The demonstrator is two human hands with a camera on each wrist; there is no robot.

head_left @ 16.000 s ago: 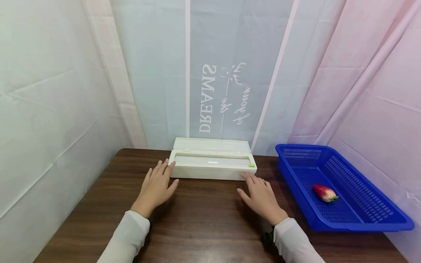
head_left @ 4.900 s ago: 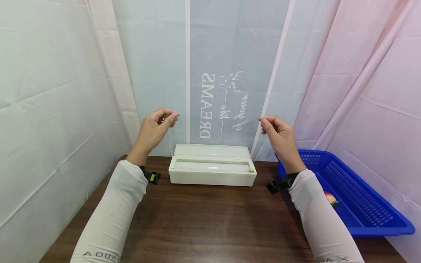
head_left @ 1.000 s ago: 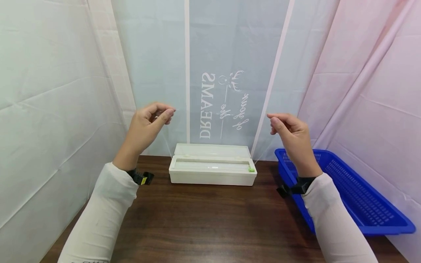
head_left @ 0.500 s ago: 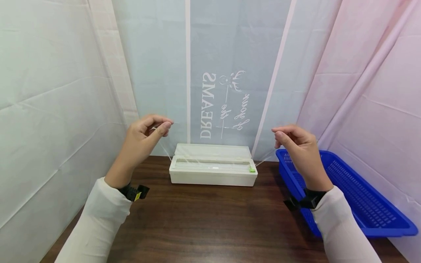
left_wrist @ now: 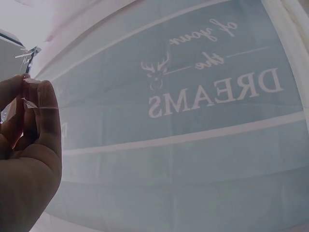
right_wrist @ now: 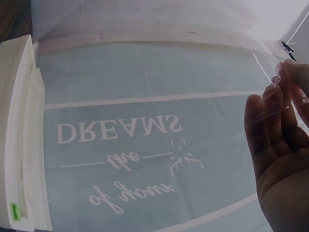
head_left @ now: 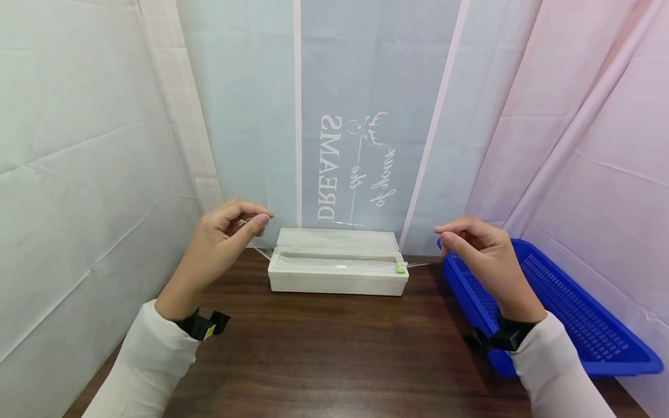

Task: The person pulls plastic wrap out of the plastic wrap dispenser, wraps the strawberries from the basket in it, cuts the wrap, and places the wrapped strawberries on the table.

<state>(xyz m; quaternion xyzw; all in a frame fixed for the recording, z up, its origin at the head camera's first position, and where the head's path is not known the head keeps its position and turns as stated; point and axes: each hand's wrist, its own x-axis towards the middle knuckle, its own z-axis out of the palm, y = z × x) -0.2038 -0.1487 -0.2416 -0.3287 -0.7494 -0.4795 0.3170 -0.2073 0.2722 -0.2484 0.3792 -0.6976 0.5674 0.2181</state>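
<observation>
A white cling film dispenser (head_left: 337, 283) stands at the back of the table, its clear lid (head_left: 337, 238) raised and a green slide cutter (head_left: 399, 269) at its right end. Transparent cling film (head_left: 263, 253) stretches from it up toward both hands. My left hand (head_left: 222, 238) pinches one corner between thumb and fingers; in the left wrist view the film (left_wrist: 33, 103) glints at those fingertips. Level with it, my right hand (head_left: 478, 255) pinches the other corner, and crinkled film (right_wrist: 264, 114) crosses its fingers in the right wrist view. Most of the sheet is barely visible.
At the right a blue perforated basket (head_left: 622, 368) sits on the dark wooden table (head_left: 313, 360), partly behind my right forearm. A printed curtain (head_left: 261, 116) hangs right behind the dispenser, with pale cloth on both sides.
My hands, at the dispenser's ends at first, later held film raised above it. Over the last second both have lowered and spread slightly apart, bringing the film down nearer the box.
</observation>
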